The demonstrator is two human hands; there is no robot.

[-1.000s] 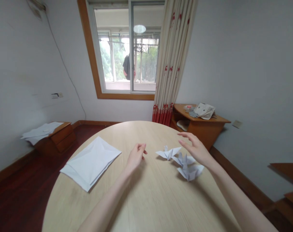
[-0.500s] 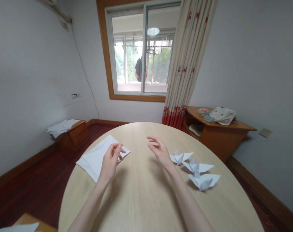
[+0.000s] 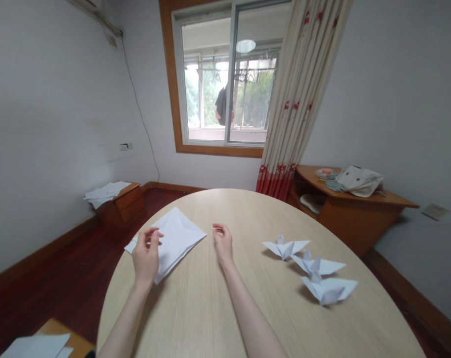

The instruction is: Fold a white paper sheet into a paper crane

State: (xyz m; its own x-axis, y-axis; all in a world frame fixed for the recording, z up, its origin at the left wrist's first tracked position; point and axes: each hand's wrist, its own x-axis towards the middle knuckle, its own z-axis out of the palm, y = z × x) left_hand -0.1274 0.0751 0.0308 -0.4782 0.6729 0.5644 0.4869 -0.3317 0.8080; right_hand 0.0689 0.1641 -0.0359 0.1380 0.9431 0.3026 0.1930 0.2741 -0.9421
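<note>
Left hand: the left hand sits nearest the camera, half open with its fingers loosely curled, above the near-left part of the paper. It overlaps that edge in this view, and I cannot tell whether the fingers touch the sheet; no grip shows.

Right hand: the right hand rests low over the table, loosely curled and holding nothing. Its fingertips are just beside the paper's right corner, apart from it, and the left hand is the nearer of the two to the paper.

Folded paper: the folded white paper lies flat on the table, ahead of the left hand and to the left of the right hand. It is a roughly square diamond with one corner pointing away and one toward the person, so its long axis runs front to back.

Paper cranes: three white origami cranes stand well to the right of the right hand, in a line slanting from far left to near right.

Table: a pale wood-grain oval table carries the paper and cranes.

Room: a wooden bedside cabinet with loose sheets stands at far left, and a wooden corner shelf with a cloth bag at far right, below a window and red-hemmed curtain.
</note>
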